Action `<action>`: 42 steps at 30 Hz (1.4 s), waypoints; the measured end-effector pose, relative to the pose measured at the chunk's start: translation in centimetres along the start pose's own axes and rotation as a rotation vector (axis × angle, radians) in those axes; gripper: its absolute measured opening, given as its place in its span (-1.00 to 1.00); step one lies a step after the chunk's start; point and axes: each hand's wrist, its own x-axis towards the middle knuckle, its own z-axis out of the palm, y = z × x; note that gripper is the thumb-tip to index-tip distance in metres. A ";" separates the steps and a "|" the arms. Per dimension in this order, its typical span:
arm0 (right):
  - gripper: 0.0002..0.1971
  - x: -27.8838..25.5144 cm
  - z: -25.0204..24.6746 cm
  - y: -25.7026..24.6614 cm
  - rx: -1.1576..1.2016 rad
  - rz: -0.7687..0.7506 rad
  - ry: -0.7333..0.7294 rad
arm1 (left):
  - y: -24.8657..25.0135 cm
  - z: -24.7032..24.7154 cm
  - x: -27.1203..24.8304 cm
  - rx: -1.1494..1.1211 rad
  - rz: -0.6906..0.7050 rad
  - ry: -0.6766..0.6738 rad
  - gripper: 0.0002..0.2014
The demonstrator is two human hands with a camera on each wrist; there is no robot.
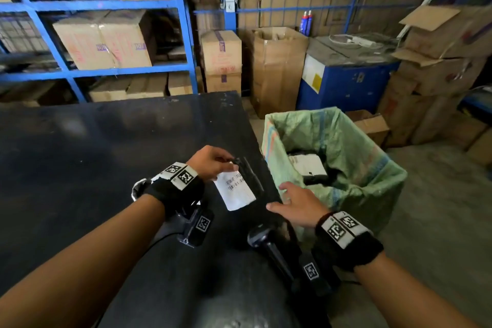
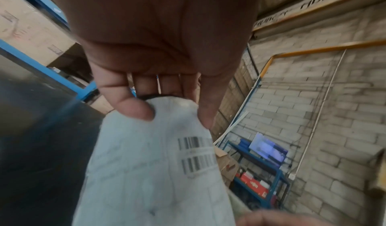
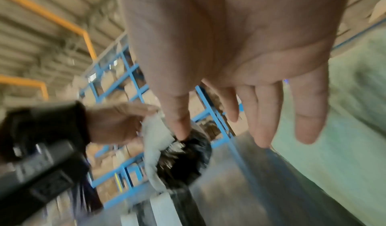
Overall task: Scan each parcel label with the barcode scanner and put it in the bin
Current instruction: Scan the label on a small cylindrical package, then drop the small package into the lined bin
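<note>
My left hand [image 1: 213, 161] pinches the top edge of a black plastic parcel [image 1: 250, 174] above the right side of the black table [image 1: 93, 154]. Its white barcode label [image 1: 234, 190] faces up. In the left wrist view the thumb and fingers [image 2: 133, 109] nip the label [image 2: 156, 163] near two barcodes. My right hand [image 1: 295, 205] hovers open, fingers spread, just right of the parcel and touches nothing. The black barcode scanner [image 1: 262, 241] lies on the table below it, unheld. The bin [image 1: 372, 168], a green woven sack, stands right of the table.
Parcels with white labels [image 1: 306, 165] lie inside the sack. Blue racking with cardboard boxes [image 1: 106, 42] stands behind the table. A blue machine [image 1: 346, 82] and stacked cartons [image 1: 439, 74] crowd the floor beyond the bin.
</note>
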 end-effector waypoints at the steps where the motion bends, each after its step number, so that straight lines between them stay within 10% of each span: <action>1: -0.23 0.2 -1.6 -0.5 0.097 -0.056 0.049 | 1.5 -0.1 0.6 -0.076 0.015 -0.009 -0.93; 11: -0.05 7.2 -14.5 2.0 0.461 -0.145 0.191 | 10.9 6.4 8.3 -0.775 -0.026 0.055 -0.85; 18: -0.09 16.7 -20.5 7.5 -0.022 -0.051 0.241 | 7.0 12.2 14.2 0.375 -0.104 0.081 -0.25; 23: 0.08 23.6 -18.4 11.1 -0.264 0.097 0.122 | 4.0 14.6 14.6 0.262 -0.272 -0.124 -0.28; 42: -0.09 31.1 -11.1 13.3 -0.484 0.147 -0.014 | 2.5 15.8 13.4 -0.005 -0.284 -0.083 -0.25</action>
